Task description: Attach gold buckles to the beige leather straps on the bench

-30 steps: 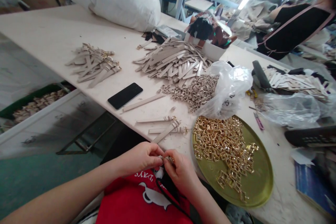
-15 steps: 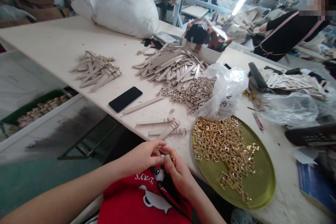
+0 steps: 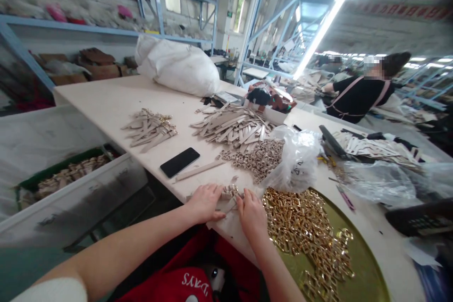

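At the near table edge, several beige straps with gold buckles lie bunched between my two hands. My left hand is closed over their left part, thumb at the near side and fingers across the top. On the right, my right hand presses thumb and fingers around the buckle end. Parts of the straps are hidden under both palms. Right of my right hand, a round gold-green tray carries a heap of gold buckles.
Beyond my hands lie a single strap, a black phone, beige loops and a pile of straps. A clear plastic bag sits behind the tray. Finished-looking straps lie farther left. A co-worker stands at back right.
My hands have moved from above my lap up and forward onto the straps on the table. The buckled strap held between them is now among the bunch. My view has tilted up.
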`<control>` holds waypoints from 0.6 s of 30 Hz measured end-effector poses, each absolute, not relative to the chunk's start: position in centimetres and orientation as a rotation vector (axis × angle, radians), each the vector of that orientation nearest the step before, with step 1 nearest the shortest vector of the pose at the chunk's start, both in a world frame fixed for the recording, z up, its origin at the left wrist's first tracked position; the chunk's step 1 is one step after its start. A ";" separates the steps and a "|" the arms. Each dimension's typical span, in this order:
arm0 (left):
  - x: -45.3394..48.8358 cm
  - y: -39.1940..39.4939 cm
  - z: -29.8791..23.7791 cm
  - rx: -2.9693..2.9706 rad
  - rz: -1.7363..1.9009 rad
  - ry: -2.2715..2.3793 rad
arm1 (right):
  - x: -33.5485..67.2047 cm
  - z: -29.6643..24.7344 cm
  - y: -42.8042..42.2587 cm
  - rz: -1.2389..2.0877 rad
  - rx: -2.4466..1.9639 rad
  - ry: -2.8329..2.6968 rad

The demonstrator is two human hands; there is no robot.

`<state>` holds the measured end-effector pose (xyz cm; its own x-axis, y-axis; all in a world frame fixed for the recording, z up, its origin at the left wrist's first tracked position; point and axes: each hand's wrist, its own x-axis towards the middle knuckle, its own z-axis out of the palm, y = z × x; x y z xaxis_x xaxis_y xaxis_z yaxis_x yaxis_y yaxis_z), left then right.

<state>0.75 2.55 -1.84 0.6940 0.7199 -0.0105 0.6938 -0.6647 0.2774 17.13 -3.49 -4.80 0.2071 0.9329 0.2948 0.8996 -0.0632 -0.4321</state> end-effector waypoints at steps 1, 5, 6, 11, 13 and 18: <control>0.5 2.4 -2.1 2.663 0.130 1.124 | 16.7 -5.4 -3.3 0.123 -1.951 -1.684; 0.3 1.5 -2.4 2.757 0.026 1.063 | 14.2 -7.7 -3.1 0.261 -1.860 -1.507; 0.4 1.4 -2.4 2.772 0.019 1.067 | 13.7 -8.2 -3.2 0.286 -1.813 -1.465; 1.3 1.5 -2.9 2.834 0.027 1.154 | 13.2 -9.5 -3.5 0.378 -1.638 -1.367; 1.5 1.8 -3.2 2.827 0.040 1.173 | 13.8 -9.7 -3.8 0.379 -1.631 -1.369; 0.0 4.1 -2.5 2.794 0.024 1.184 | 14.8 -10.3 -4.2 0.350 -1.663 -1.394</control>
<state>0.03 4.07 -2.48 0.6964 0.7171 -0.0270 0.7154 -0.6908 0.1049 14.84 -4.21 -10.26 0.3212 0.8904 0.3225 0.6329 0.0515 -0.7725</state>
